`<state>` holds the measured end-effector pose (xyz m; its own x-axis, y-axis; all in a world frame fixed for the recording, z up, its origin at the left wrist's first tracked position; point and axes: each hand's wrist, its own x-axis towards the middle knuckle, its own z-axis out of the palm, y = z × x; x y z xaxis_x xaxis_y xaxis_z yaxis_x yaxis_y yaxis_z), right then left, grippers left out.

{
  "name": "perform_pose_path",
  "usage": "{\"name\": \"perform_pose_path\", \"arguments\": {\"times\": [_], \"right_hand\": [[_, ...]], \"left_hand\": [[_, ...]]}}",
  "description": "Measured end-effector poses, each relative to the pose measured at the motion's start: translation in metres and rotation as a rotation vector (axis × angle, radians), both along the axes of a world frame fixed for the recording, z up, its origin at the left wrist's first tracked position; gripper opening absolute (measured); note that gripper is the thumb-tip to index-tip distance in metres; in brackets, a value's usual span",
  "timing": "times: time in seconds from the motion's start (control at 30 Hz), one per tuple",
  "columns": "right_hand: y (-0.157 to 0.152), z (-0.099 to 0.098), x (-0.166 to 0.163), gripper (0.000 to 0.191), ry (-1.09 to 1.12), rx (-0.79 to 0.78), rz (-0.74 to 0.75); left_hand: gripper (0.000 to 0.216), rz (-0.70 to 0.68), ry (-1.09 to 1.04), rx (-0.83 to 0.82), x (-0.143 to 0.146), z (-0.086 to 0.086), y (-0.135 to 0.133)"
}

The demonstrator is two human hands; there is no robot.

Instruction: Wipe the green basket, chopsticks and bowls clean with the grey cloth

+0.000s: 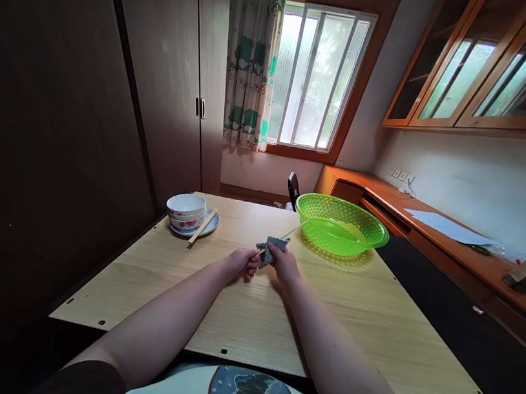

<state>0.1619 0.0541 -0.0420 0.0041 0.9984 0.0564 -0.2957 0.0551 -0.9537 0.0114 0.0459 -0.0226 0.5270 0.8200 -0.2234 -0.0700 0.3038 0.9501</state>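
Note:
My left hand (244, 261) is closed on the near end of a wooden chopstick (296, 229) that points away to the right, toward the basin. My right hand (284, 262) is closed on a small grey dotted cloth (271, 248) wrapped round the chopstick's middle. Both hands hover just above the middle of a light wooden table (372, 323), close together and almost touching.
A green plastic basin (340, 224) stands at the table's far right. At the far left sit stacked bowls (186, 209) on a plate with another chopstick (203, 225) lying across it. A dark chair back (293, 189) shows behind the table. A wooden counter (438, 238) runs along the right wall.

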Motion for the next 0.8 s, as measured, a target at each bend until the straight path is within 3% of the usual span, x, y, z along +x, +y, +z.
{"name": "perform_pose_path", "arguments": {"times": [0.33, 0.5, 0.63, 0.8], "right_hand": [[0.014, 0.014, 0.027, 0.022, 0.334, -0.029, -0.273], [0.027, 0.014, 0.046, 0.013, 0.488, -0.094, -0.532], [0.032, 0.014, 0.061, 0.009, 0.501, -0.169, -0.639], [0.031, 0.011, 0.054, 0.017, 0.46, -0.174, -0.546]], "left_hand": [[0.035, -0.072, 0.047, -0.07, -0.021, -0.001, 0.007], [0.032, -0.057, 0.083, -0.067, -0.032, 0.005, 0.007], [0.031, 0.079, 0.114, -0.019, -0.034, 0.008, 0.011], [0.031, 0.36, 0.148, 0.131, -0.033, 0.006, 0.019]]}}
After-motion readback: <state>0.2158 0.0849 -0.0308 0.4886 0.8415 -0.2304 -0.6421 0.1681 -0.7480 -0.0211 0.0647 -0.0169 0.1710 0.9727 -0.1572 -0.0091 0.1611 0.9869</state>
